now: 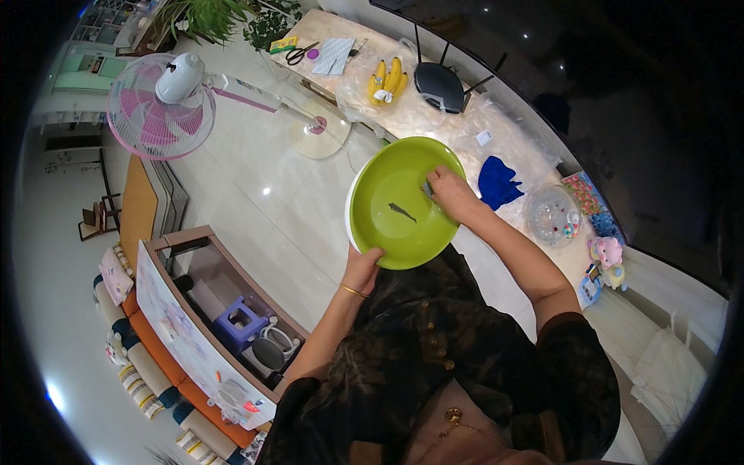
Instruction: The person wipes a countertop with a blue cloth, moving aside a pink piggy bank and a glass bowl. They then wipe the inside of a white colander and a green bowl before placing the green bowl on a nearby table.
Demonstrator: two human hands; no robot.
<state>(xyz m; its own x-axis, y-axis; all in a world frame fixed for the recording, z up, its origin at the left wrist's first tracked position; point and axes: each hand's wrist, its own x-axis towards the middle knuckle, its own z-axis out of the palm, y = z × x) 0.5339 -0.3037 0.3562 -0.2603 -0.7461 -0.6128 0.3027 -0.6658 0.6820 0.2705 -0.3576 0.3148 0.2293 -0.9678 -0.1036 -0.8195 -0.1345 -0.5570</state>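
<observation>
A round green plastic basin (372,192) with a white outer side is held up in front of my body. My left hand (364,268) grips its near rim, thumb over the edge, a gold bangle on the wrist. Inside the basin, near its right wall, my right hand (450,190) is closed on a small grey object (428,189), mostly covered by the fingers; I cannot tell what it is. On the basin's floor shows a dark, slender leaf-like shape (402,212), either a printed mark or something lying there.
Beyond the basin runs a long cabinet top with bananas (387,81), scissors (301,54), a black router-like device (439,87), a blue cloth (498,182) and a clear round container (552,216). A pedestal fan (161,107) stands left, above a coffee table (192,325) holding a purple stool (240,322).
</observation>
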